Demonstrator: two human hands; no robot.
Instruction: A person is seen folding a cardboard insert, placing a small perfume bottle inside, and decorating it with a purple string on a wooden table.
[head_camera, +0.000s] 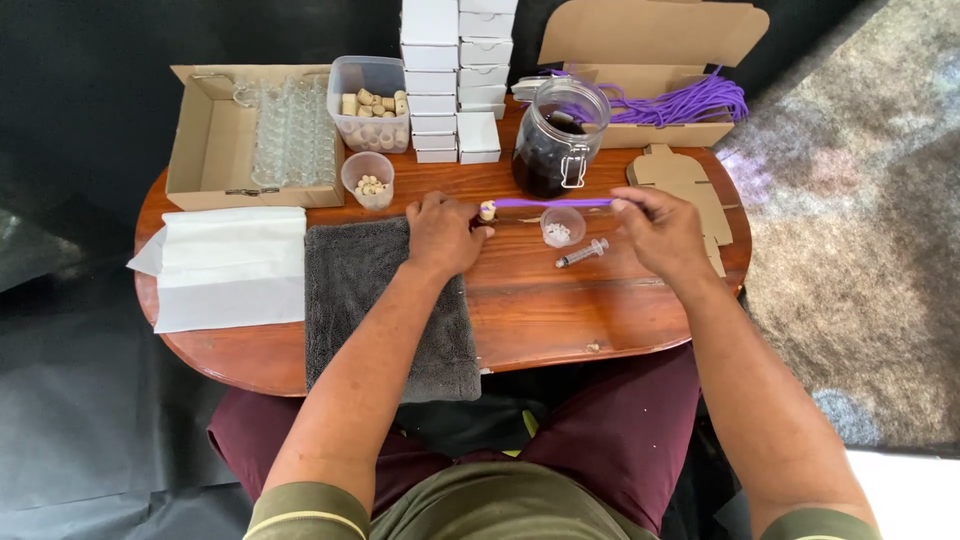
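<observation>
My left hand (443, 233) rests at the edge of the grey cloth (385, 300) and pinches a small corked bottle (487, 211). A purple cord (555, 202) runs taut from that bottle to my right hand (662, 232), which pinches its other end. Between my hands sit a small clear cup (562, 227) with white bits in it and a small syringe (583, 253) on the wooden table (560, 310).
A glass jar (556, 140) of dark liquid stands behind the cord. At the back are stacked white boxes (455, 80), a tub of corks (372, 104), a small cup of corks (368, 180), a carton of glass bottles (255, 135), an open box of purple cords (670, 100), cardboard cut-outs (690, 190) and white paper (232, 265).
</observation>
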